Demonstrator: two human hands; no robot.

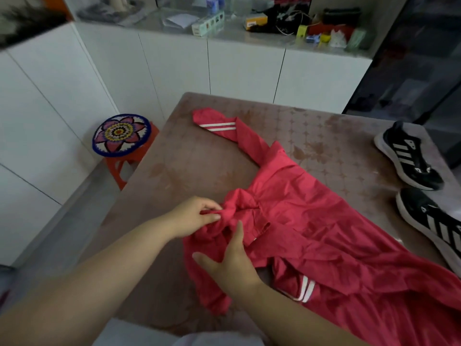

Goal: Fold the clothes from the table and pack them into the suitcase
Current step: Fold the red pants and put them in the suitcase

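Note:
A red jacket (331, 236) with white stripes on its sleeves lies spread across the brown patterned table (179, 166). One sleeve stretches toward the table's far left. My left hand (193, 216) pinches a bunched fold of the jacket near its collar. My right hand (229, 263) lies flat on the red cloth just below, fingers spread, thumb up against the bunched part. No suitcase is in view.
A pair of black sneakers with white stripes (409, 158) sits at the table's right edge. A red stool with a flower-patterned cushion (121, 134) stands left of the table. White cabinets with a cluttered counter (249, 26) run behind.

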